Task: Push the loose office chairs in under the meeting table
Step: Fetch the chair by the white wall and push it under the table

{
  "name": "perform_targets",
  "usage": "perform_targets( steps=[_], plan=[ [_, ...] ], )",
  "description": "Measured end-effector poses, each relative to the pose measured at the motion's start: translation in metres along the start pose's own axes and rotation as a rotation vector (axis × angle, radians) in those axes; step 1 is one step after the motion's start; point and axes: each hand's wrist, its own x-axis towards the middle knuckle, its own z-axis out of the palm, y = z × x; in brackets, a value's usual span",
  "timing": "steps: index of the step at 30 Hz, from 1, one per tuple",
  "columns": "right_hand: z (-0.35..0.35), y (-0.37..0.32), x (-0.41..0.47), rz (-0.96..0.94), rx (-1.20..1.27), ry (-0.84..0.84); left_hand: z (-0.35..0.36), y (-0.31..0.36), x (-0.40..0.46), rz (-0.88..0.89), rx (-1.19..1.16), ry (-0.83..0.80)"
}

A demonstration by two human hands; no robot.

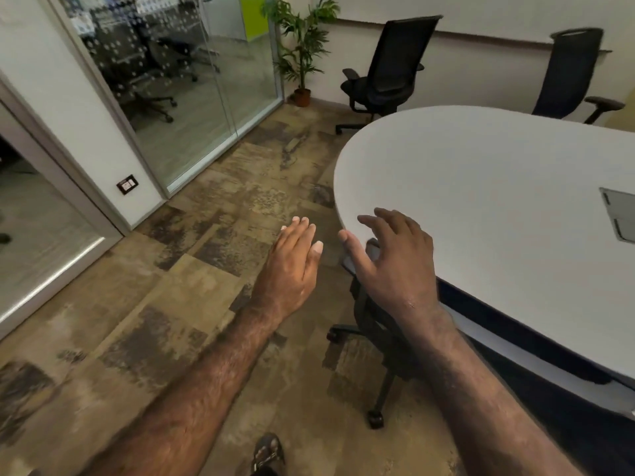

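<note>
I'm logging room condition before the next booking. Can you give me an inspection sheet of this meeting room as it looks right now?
Surface: white meeting table, top bare except a closed grey access hatch.
Job's things: near chair tucked under the table edge; far-left chair stands clear of the table; far-right chair sits behind the far edge, gap unclear.
Clutter: nothing seen.
Grippers: left hand and right hand open, holding nothing.
Cables: nothing seen.
Surroundings: patchy carpet, glass partition, potted plant, wall socket.
</note>
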Motion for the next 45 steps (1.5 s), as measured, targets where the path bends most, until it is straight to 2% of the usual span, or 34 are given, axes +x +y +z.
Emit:
perform_targets(
  steps=[11,22,30,37,45],
  plan=[
    [0.107,-0.104,0.084,-0.048,-0.044,-0.042,-0.075,-0.144,0.049,-0.074,0.017,0.082],
    [0.191,-0.128,0.183,-0.014,-0.019,-0.061,-0.076,-0.23,0.115,-0.147,0.072,0.11],
    [0.251,-0.146,0.342,0.107,0.109,0.025,-0.049,-0.292,0.239,-0.082,0.122,0.056],
    [0.285,-0.124,0.456,0.143,0.085,0.004,-0.043,-0.329,0.365,-0.043,0.151,0.033],
    [0.318,-0.092,0.546,0.175,0.05,-0.052,-0.019,-0.37,0.479,-0.016,0.133,0.045]
  ],
)
